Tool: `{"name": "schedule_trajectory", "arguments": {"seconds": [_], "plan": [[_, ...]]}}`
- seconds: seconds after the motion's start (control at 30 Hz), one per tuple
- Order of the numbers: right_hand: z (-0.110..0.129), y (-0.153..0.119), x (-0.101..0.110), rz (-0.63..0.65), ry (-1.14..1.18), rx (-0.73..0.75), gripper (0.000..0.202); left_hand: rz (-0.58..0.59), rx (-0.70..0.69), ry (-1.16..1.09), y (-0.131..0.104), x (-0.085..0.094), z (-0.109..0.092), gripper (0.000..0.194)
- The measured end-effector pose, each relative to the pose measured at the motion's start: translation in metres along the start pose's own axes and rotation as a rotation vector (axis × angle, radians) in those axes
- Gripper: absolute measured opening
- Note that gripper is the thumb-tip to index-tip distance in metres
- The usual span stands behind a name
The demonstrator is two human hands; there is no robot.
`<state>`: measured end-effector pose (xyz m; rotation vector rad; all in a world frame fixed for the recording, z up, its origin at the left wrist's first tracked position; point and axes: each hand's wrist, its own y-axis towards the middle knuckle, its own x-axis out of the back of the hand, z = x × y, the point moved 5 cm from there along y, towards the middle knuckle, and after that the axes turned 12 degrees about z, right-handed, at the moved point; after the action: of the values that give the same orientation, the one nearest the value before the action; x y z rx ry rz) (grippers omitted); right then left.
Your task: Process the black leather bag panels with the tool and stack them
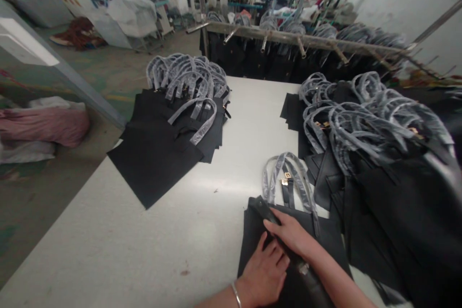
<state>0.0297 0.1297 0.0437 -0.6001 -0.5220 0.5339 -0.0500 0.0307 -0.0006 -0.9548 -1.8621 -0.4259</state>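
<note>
At the left of the white counter (126, 245) lies a fanned stack of black bags (155, 163), its plastic-wrapped handles (191, 77) towards the far side. Further right and nearer, the left hand (265, 269), with a silvery bangle (236, 295) at the wrist, rests fingers curled over a flat black bag (249, 233), though I cannot tell whether it pinches anything, and the right hand (288, 231) grasps a long dark piece (264, 208) slanting across that bag. Beyond them sits a gold-coloured clasp (286, 180), and at right spreads a heap of similar bags (397, 211).
</note>
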Motion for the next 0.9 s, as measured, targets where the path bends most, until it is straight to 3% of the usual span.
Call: {"name": "schedule_trajectory", "arguments": {"seconds": [0.1,0.27,0.4,0.53,0.6,0.7,0.8,0.9], "plan": [[0.008,0.010,0.000,0.039,-0.012,-0.005,0.037,-0.023,0.004,-0.011,-0.002,0.007,0.001,0.041],[0.013,0.001,-0.003,0.040,-0.023,0.018,0.039,-0.031,-0.009,-0.018,-0.002,0.006,0.000,0.039],[0.022,-0.005,-0.007,-0.063,0.010,0.018,0.045,-0.045,0.002,-0.005,0.001,-0.007,-0.001,0.036],[0.020,-0.016,0.009,-0.189,0.085,-0.007,0.060,-0.051,-0.005,0.028,0.005,-0.022,-0.003,0.039],[0.008,-0.035,0.022,-0.217,0.127,-0.013,0.061,-0.047,0.045,0.043,0.004,-0.025,-0.002,0.034],[-0.031,-0.076,0.039,-0.236,0.222,-0.040,0.062,-0.051,0.174,0.020,-0.002,-0.020,0.012,0.026],[-0.090,-0.113,0.049,-0.334,0.434,-0.180,0.070,-0.139,0.297,-0.015,-0.005,-0.004,0.040,0.030],[-0.132,-0.133,0.051,-0.405,0.563,-0.230,0.063,-0.265,0.411,-0.017,0.002,0.020,0.073,0.037]]}}
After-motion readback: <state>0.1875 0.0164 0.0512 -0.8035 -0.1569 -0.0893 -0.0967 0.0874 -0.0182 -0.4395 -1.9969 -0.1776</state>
